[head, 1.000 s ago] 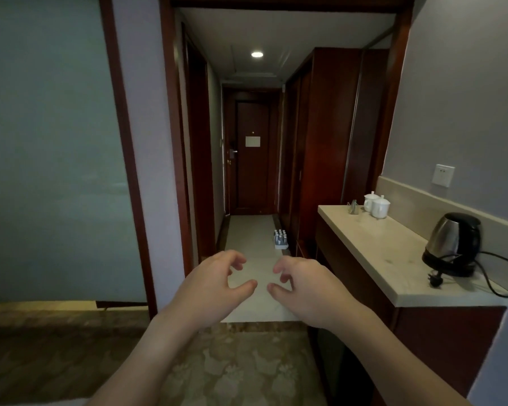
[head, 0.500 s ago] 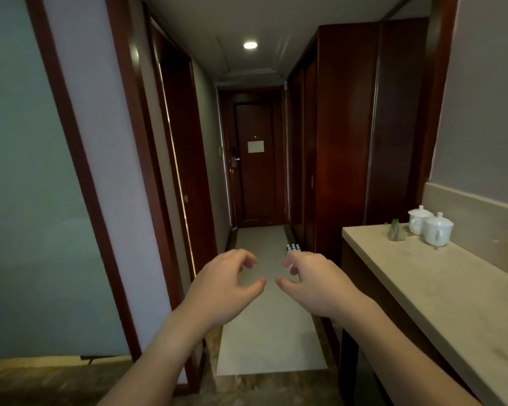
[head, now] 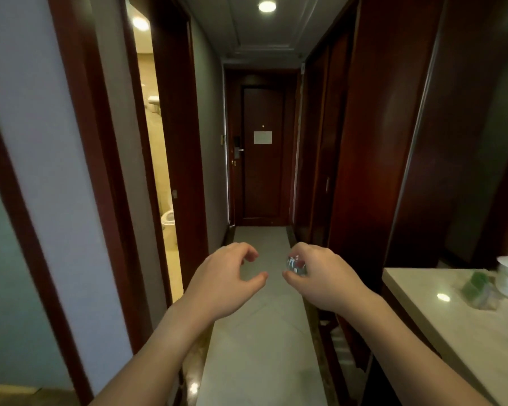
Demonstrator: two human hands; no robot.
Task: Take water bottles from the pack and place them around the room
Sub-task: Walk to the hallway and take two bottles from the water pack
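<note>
Reaching forward, left hand [head: 226,279] and right hand [head: 323,276] hang half-curled, gripping nothing; the bottle pack [head: 296,264] at twelve o'clock looks nearer than before, the countertop [head: 452,332] now at three o'clock.

No text can be read. A pale notice [head: 262,137] is fixed to the far door [head: 261,177] at the end of the corridor, but its lettering is too small and blurred to make out.

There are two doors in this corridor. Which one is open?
The doorway on the left is open: a lit bathroom with a toilet shows through it. The dark door at the far end, bearing a white notice, is shut.
</note>
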